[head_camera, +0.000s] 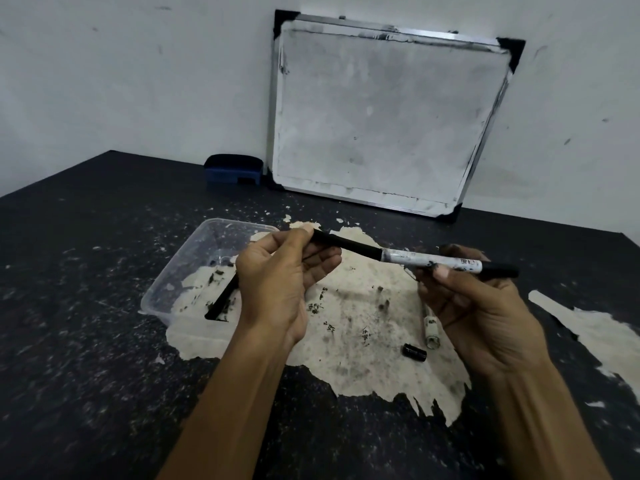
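While gripped in two places, suspended almost level above a peeling black table (86, 306): a marker (415, 258). Pinched at its black left tip by the left hand (277, 282). Clasped round the white barrel by curled fingers of the right hand (467, 299), with the black right end poking past them. Below the right hand: a small black cap (414, 353) and a white tube (431, 329). Behind the left hand, a clear tub (166, 292).

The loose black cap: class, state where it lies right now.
Head view: the black cap lies on the pale patch of the table, right of centre, beside a short white tube, just left of the right hand.
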### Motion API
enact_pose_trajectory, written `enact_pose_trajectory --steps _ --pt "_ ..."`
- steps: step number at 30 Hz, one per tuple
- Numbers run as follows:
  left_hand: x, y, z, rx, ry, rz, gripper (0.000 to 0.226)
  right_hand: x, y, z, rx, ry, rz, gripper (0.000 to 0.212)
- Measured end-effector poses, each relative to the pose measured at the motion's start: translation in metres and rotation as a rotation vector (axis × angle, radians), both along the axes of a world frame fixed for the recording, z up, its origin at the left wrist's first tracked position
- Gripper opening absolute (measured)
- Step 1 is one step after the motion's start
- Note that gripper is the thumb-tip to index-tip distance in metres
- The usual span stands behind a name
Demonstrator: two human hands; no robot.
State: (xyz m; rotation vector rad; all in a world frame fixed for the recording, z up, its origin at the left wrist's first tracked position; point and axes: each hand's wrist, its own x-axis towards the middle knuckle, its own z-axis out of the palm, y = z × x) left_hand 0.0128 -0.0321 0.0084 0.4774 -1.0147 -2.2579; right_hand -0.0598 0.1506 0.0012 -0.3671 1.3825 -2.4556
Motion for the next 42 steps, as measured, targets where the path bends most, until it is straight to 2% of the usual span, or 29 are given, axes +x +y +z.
enact_pose_trajectory --steps 2,6,11,16,20,23,28,31,35,42 --pt "0.0 0.001 -0.001 0.03 -0.025 0.021 0.011 0.002 0.0 0.001 -0.002 0.035 0.001 0.035" --pt "-0.002 0.003 -0.002 0.071 -0.067 0.05 0.009 0.004 -0.001 0.002 0.026 0.097 -0.005 0.028" --pt "-0.001 0.004 -0.001 0.063 -0.045 0.035 0.008 0.006 -0.003 0.005 0.057 0.138 -0.05 0.029" --pt "0.002 0.004 0.005 -0.048 0.055 -0.011 0.008 0.008 -0.004 0.007 0.087 0.086 -0.108 0.046" --pt "0.001 0.006 0.005 -0.118 0.085 -0.044 0.006 0.008 -0.004 0.006 0.056 0.033 -0.135 0.026" --pt "0.001 0.006 0.003 -0.05 0.085 -0.101 0.007 0.008 -0.006 0.007 -0.04 -0.04 -0.095 0.014" --pt "0.001 0.006 0.003 0.052 0.115 -0.137 0.008 0.009 -0.009 0.009 -0.079 -0.099 -0.079 0.017" --pt "0.001 0.007 0.004 0.021 0.137 -0.105 0.007 0.01 -0.009 0.009 -0.016 -0.064 -0.131 0.019" --pt "0.001 0.008 0.004 -0.039 0.147 -0.086 0.004 0.011 -0.008 0.01 0.037 -0.071 -0.153 0.004" --pt "0.0 0.013 0.001 -0.193 0.184 -0.104 0.003 0.012 -0.013 0.013 0.036 -0.243 -0.15 0.013"
